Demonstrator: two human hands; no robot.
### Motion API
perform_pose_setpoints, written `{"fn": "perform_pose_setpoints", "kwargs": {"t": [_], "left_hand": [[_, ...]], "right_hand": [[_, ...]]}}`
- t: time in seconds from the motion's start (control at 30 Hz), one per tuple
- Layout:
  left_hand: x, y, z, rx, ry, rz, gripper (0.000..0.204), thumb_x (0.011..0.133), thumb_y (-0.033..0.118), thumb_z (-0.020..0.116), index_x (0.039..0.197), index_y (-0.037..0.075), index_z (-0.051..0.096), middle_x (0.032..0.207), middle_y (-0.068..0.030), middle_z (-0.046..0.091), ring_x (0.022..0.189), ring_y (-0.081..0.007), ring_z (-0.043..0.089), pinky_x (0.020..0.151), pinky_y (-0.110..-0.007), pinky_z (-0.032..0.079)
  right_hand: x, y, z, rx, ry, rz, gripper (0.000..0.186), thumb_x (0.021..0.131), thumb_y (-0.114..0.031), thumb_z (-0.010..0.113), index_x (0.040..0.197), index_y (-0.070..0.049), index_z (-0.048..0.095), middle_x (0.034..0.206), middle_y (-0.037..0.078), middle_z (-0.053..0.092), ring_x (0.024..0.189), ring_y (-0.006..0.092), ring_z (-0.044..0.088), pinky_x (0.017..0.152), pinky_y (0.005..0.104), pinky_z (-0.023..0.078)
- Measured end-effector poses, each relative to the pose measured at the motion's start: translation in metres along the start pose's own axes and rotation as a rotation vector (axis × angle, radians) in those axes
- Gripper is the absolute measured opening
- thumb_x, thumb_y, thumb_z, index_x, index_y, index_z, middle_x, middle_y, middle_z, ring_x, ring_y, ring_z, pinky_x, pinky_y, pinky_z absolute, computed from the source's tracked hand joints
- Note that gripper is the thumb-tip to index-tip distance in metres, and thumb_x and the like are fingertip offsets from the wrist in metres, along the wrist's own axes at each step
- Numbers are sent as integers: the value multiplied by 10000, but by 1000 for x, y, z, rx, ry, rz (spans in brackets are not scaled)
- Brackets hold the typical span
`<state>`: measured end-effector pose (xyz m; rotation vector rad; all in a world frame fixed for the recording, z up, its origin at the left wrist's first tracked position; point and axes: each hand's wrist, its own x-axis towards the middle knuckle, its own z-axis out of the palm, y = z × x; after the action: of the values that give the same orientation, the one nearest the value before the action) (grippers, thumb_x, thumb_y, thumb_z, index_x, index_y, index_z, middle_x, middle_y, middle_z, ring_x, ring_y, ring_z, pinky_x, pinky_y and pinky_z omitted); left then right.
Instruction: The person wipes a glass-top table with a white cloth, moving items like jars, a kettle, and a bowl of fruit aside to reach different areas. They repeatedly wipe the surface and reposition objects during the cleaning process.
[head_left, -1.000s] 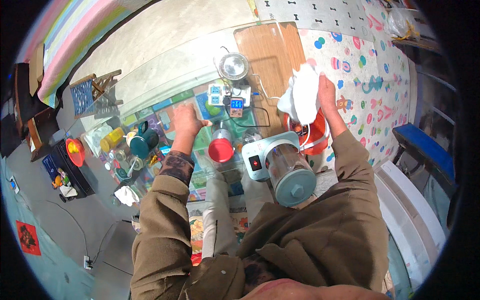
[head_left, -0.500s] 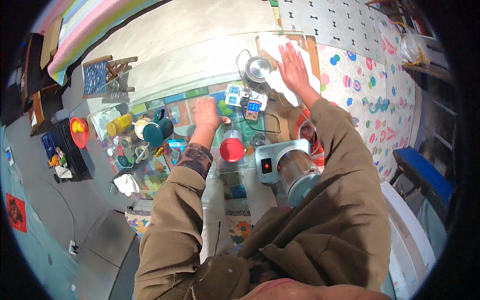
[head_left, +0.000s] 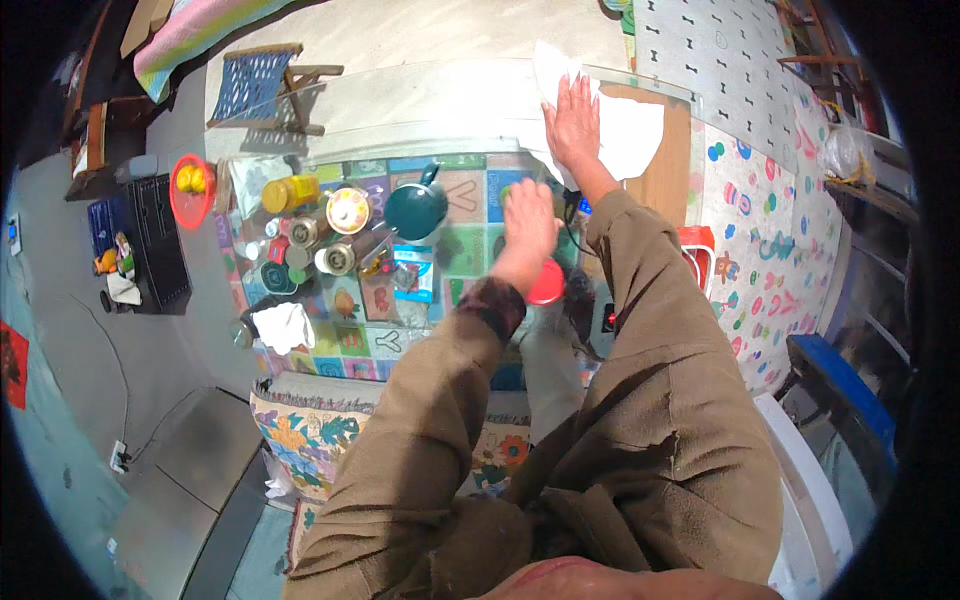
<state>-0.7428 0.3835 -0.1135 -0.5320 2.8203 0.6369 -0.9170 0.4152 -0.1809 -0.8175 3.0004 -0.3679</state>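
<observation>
My right hand (head_left: 573,125) lies flat, fingers stretched, on a crumpled white sheet (head_left: 632,132), cloth or paper, at the table's far right. Over the table's middle my left hand (head_left: 531,225) hovers, slightly smeared by motion, with its fingers loosely extended and nothing visible in them. Just below that hand shows a red lid (head_left: 546,284), partly hidden by my wrist. Left of it stand a dark green mug (head_left: 416,211) and a blue-and-white packet (head_left: 412,273). My right sleeve hides most of what lies beneath it.
Several jars, including a yellow-capped one (head_left: 290,193), crowd the table's left side beside a white crumpled cloth (head_left: 284,328). A wooden board (head_left: 660,175) lies under the sheet. A folding stool (head_left: 262,85) stands beyond the table, a red basin (head_left: 191,205) to the left.
My view has swung left. My right hand has moved left across the board with the white sheet, which now covers where the round metal object was. My left hand has uncurled and shifted slightly right.
</observation>
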Motion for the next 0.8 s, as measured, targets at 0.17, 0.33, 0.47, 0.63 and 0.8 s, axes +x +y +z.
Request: {"fn": "perform_pose_setpoints", "kwargs": {"t": [0.17,0.33,0.47,0.63,0.8], "left_hand": [[-114,-50,7,-520,208,168,327,735,151,801,969,29,607,965,-127,567,916,-347,557,872,-455,447],[-166,-143,-10,-519,504,-338,540,747,156,834,1173,13,536,1065,-117,568,913,-247,548,805,-375,479],[-132,-190,-37,-557,501,-364,919,645,175,934,1378,6,406,1307,-141,493,969,-209,536,867,-340,499],[-81,-202,-47,-763,273,-131,1146,595,225,955,1504,25,288,1473,-218,412,1350,-367,440,1122,-434,398],[-48,-186,-39,-566,338,-32,1057,571,235,965,1425,44,373,1366,-189,503,1260,-363,511,1081,-440,420]], "right_hand": [[-55,-48,-10,112,9,-121,653,1008,-297,526,1549,-23,284,1565,250,324,1496,380,242,1194,540,215],[-146,-104,-10,170,-44,6,673,984,-242,559,1554,-22,273,1583,254,287,1501,382,232,1189,551,224],[-235,-144,-19,231,-186,-28,693,943,-237,576,1543,-24,304,1590,245,283,1504,363,237,1211,521,188],[-309,-148,-50,258,-498,-261,703,893,-222,647,1522,-81,365,1600,137,322,1502,330,255,1200,545,204],[-335,-126,-71,212,-352,-197,666,835,-200,716,1453,-184,470,1579,59,370,1473,320,308,1131,642,267]]}}
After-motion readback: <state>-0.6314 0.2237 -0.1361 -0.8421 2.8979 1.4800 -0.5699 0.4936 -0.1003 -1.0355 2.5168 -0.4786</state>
